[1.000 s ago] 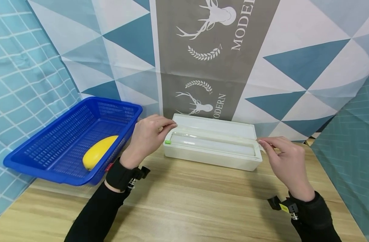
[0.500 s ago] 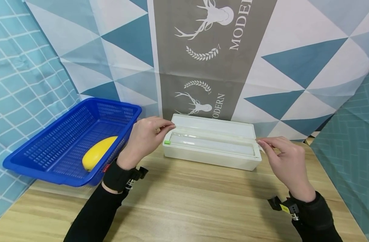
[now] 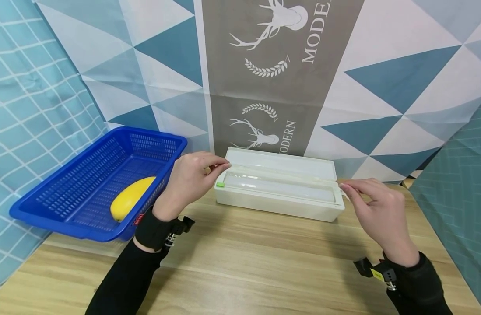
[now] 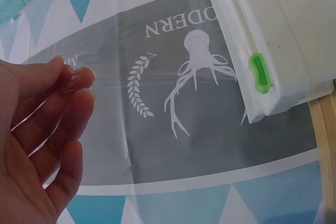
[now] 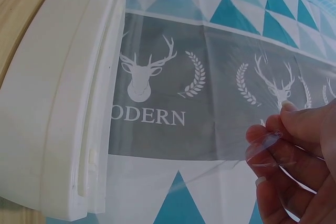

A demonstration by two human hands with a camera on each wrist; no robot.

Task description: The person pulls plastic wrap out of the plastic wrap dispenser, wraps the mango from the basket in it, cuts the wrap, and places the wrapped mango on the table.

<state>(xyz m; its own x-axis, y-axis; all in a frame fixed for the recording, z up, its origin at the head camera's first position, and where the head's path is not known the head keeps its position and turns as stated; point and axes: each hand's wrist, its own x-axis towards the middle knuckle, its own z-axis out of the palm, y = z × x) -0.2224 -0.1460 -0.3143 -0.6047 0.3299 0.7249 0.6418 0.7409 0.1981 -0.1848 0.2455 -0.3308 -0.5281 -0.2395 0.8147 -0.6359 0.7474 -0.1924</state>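
Your left hand (image 3: 193, 180) and right hand (image 3: 379, 211) each pinch an edge of clear film (image 5: 268, 145) reaching from the open white box (image 3: 279, 206) on the table (image 3: 264, 262) between them. If you pull unevenly, the thin film could tear; if one side slackens, it could fold and cling to itself.

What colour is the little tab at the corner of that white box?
The little tab is bright green; the left wrist view shows it best.

Box (image 4: 302, 32) cut off, L-wrist cam; yellow obj. (image 3: 131, 198) pt. hidden.
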